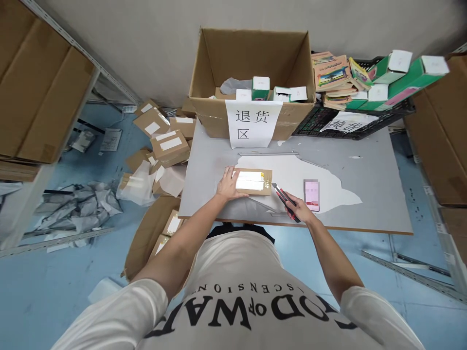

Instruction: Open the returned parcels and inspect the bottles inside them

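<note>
Holding one parcel (pixel 253 181), one knife (pixel 285 201).

A grey table (pixel 365 194) bears an open cardboard box (pixel 251 63) with a paper sign (pixel 251 124) hung on its front — beside it a black crate (pixel 328 124) piled with books (pixel 333 78) and green cartons (pixel 404 73); a phone (pixel 312 194) lies nearer, and small parcels (pixel 164 141) litter the blue floor (pixel 54 282)

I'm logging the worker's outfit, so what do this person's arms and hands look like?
Both arms are bare from short white sleeves down. The left hand and right hand wear no gloves; no rings or watch show. The white T-shirt carries dark block lettering.
</note>
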Motion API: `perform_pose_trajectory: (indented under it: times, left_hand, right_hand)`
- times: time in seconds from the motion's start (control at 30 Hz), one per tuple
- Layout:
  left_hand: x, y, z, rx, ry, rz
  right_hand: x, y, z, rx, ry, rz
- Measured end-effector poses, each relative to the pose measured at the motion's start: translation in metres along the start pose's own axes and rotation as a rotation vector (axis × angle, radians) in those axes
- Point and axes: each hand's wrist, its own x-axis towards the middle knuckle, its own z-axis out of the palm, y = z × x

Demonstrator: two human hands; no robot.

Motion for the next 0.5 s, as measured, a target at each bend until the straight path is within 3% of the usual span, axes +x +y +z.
perform_pose_trajectory:
  times: [0.27, 0.5]
  left_hand:
    - [0.0, -0.003, 0.002, 0.005, 0.013, 0.007]
    - [0.0, -0.004, 0.003, -0.009, 0.007, 0.011]
  right_hand:
    - [-0.018, 0.019, 0.01, 0.059, -0.001, 0.023]
    - [-0.027, 0.02, 0.009, 0.027, -0.014, 0.032]
